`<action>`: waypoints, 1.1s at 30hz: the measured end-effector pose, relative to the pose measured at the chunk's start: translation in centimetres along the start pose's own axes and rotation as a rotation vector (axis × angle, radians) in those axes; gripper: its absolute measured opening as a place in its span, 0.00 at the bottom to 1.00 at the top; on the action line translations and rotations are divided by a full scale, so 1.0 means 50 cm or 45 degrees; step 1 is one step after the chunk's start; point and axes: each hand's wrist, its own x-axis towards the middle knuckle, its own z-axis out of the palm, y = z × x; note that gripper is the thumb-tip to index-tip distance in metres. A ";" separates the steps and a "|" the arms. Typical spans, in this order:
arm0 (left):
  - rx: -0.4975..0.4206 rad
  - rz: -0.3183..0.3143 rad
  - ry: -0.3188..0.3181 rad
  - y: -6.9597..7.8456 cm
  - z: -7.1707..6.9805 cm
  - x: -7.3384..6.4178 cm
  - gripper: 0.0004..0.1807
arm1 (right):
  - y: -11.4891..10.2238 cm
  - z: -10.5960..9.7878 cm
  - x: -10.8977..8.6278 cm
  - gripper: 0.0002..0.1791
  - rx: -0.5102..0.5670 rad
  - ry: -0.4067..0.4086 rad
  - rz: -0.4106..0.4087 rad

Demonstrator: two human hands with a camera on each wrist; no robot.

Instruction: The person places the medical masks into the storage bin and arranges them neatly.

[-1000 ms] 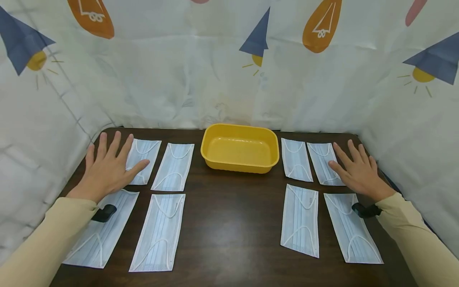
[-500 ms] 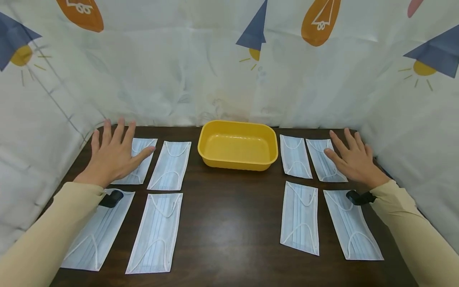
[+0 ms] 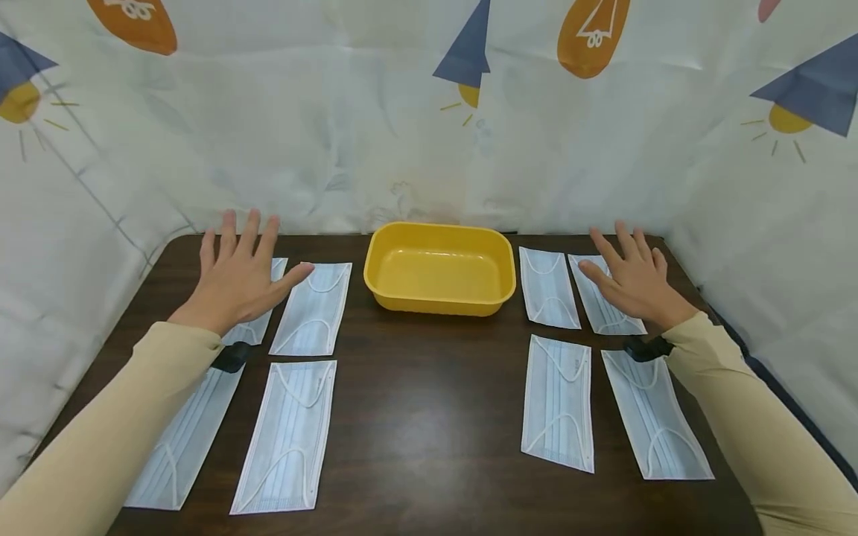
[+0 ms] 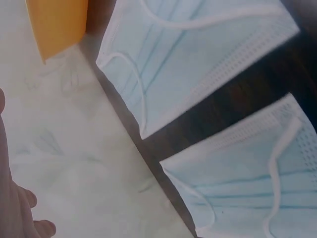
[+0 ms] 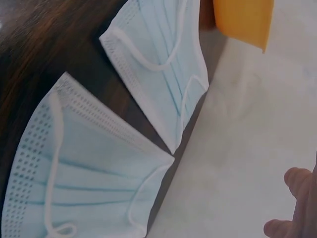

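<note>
on my remote feed i count eight face masks (image 3: 284, 439) flat on the desk (image 3: 429, 417), four left and four right, with a yellow basin (image 3: 440, 307) between the rear ones. over the rear outer masks (image 3: 605, 317), the left hand (image 3: 234, 290) and right hand (image 3: 635, 286) both spread their fingers wide, holding nothing.

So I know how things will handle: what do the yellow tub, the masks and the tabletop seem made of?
Yellow tub: likely molded plastic, fairly glossy; light glints on its smooth inside.
Masks: probably thin nonwoven fabric, matte; pleats and dotted, embossed-looking edges show.
Tabletop: dark brown, satin; streaky grain suggests wood, but it could be wood-look laminate.
</note>
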 end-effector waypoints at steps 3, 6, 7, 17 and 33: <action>-0.010 0.007 -0.012 0.010 0.002 0.006 0.57 | -0.013 0.004 0.012 0.46 0.004 0.006 -0.015; -0.010 0.008 -0.024 0.020 0.005 0.014 0.58 | -0.028 0.009 0.024 0.47 0.006 0.013 -0.025; -0.007 0.007 -0.023 0.023 0.006 0.016 0.58 | -0.034 0.011 0.029 0.47 0.005 0.014 -0.029; -0.026 0.024 -0.015 0.045 0.017 0.028 0.58 | -0.095 0.018 0.067 0.46 -0.002 -0.006 -0.092; -0.079 0.085 -0.099 0.125 0.044 0.079 0.57 | -0.160 0.045 0.104 0.49 0.018 -0.058 -0.143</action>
